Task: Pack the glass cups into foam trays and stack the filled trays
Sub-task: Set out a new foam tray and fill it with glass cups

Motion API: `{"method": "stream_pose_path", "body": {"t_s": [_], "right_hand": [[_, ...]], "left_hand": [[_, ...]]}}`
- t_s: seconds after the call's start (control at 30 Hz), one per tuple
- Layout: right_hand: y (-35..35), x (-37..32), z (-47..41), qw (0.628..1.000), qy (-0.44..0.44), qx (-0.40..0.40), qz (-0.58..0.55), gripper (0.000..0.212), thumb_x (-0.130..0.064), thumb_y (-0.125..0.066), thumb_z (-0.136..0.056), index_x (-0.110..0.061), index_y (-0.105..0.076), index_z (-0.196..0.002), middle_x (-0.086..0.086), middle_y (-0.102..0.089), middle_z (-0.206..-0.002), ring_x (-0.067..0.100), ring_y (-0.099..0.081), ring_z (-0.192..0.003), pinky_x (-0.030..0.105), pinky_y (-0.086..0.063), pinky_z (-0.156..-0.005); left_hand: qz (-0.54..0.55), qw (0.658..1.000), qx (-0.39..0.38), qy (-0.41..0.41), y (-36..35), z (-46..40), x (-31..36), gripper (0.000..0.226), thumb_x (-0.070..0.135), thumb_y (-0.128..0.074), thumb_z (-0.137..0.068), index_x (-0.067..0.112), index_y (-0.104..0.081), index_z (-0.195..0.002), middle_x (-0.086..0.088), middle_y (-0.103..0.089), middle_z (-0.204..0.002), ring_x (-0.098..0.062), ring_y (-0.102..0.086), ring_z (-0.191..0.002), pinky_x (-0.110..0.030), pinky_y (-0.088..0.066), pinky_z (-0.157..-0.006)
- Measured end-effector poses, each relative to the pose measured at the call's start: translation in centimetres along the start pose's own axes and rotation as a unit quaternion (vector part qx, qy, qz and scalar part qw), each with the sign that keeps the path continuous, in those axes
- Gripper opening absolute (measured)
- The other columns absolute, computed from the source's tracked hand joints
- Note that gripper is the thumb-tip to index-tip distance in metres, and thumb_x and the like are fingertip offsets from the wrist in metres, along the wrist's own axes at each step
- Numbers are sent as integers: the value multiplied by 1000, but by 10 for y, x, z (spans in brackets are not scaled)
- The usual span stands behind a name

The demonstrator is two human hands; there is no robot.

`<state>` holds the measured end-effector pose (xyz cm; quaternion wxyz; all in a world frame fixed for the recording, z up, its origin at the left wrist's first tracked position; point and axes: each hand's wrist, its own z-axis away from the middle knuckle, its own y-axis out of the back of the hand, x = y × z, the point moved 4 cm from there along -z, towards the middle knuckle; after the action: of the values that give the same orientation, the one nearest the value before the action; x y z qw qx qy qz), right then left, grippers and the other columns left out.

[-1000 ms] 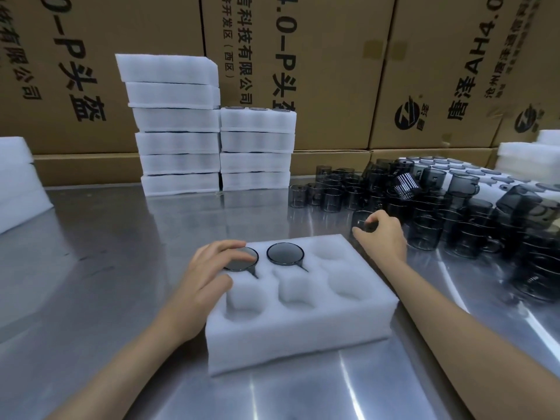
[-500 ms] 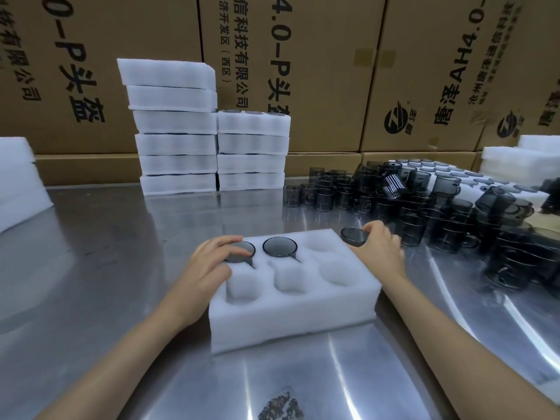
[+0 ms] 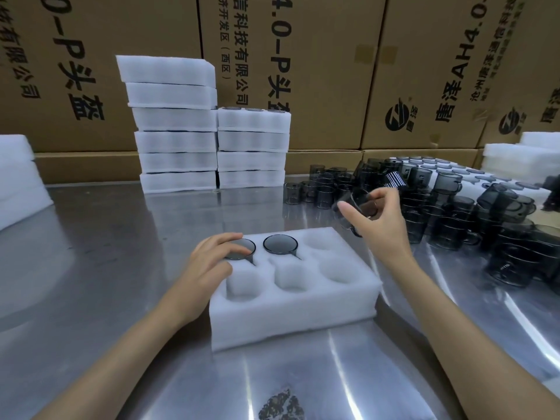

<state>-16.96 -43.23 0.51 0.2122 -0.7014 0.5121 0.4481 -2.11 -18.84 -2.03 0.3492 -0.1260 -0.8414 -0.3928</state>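
Six-pocket white foam tray (image 3: 291, 313) holds two smoky glass cups (image 3: 280, 244); left hand (image 3: 212, 262) presses one flat-fingered, right hand (image 3: 378, 216) pinches a third cup (image 3: 353, 207).

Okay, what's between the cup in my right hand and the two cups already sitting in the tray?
Head view: only the empty back-right pocket of the foam tray separates the cup in the right hand from the two seated cups.

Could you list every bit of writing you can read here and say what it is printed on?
"0-P头盔": left cardboard box.
"4.0-P头" and "有限公司", "(西区)": middle cardboard box.
"AH4.0": right cardboard box, turned sideways; its smaller characters are too blurred.
The foam tray and glass cups carry no text.
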Motion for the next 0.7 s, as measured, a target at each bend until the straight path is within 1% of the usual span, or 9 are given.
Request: {"method": "stream_pose_path", "body": {"t_s": [0.07,0.1,0.2,0.27,0.37,0.43,0.53,0.67,0.7], "right_hand": [[-10,-12,6,998,48,-48,-12,45,-45,-77,-69,-40,-47,-102,-4,-59,-85,12,-60,-78,25,-52,-60],[-16,-16,9,994,73,-76,1,45,-42,-77,-70,-40,-50,-106,-2,-59,-88,10,-59,-80,22,-50,-60],[-26,-18,12,983,114,-125,74,44,-41,-78,-69,-39,-57,-108,-4,-58,-100,4,-55,-88,18,-45,-75],[-28,-14,11,978,104,-152,95,43,-44,-78,-68,-42,-58,-106,-6,-56,-99,0,-52,-86,20,-44,-77],[-29,-10,10,973,86,-183,110,42,-49,-78,-66,-45,-57,-102,-7,-55,-95,3,-52,-81,24,-46,-75],[-30,-10,9,970,78,-200,112,42,-52,-76,-65,-47,-57,-101,-9,-55,-96,2,-52,-79,21,-44,-72],[-30,-9,9,966,65,-230,102,42,-55,-74,-63,-52,-56,-101,-6,-55,-99,1,-52,-80,14,-44,-69],[-29,-8,9,961,71,-242,113,41,-51,-74,-66,-55,-57,-104,-5,-54,-98,5,-53,-85,26,-47,-82],[-29,-8,9,961,72,-243,115,43,-51,-74,-67,-56,-56,-106,-5,-54,-98,6,-54,-88,27,-47,-83]], "left_hand": [[1,1000,1,1,0,0,0,41,18,-34,-70,28,-60,-100,5,-48,-132,-14,-34,-127,-21,-22,-103],[0,1000,0,2,0,0,1,41,18,-34,-70,28,-60,-101,4,-48,-133,-14,-34,-127,-23,-22,-105],[1,1000,-2,8,0,0,0,42,18,-34,-70,28,-60,-101,5,-47,-133,-14,-33,-128,-23,-21,-106],[1,1000,-2,10,0,0,0,42,18,-34,-70,27,-60,-101,5,-47,-133,-14,-34,-128,-22,-21,-105],[3,1000,-3,14,0,0,1,42,18,-33,-69,27,-60,-100,4,-48,-133,-15,-34,-128,-25,-21,-107],[3,1000,-5,16,0,1,1,42,17,-33,-69,28,-60,-99,5,-48,-132,-15,-34,-128,-27,-21,-108],[-5,1000,-9,18,0,0,0,42,18,-33,-69,28,-60,-99,6,-47,-132,-14,-34,-127,-23,-21,-106],[-19,999,-20,19,1,0,0,41,18,-33,-70,29,-60,-99,7,-46,-133,-13,-33,-128,-17,-20,-103],[-21,999,-25,19,2,1,0,41,18,-33,-70,29,-61,-99,8,-46,-134,-13,-33,-129,-15,-19,-102]]}}
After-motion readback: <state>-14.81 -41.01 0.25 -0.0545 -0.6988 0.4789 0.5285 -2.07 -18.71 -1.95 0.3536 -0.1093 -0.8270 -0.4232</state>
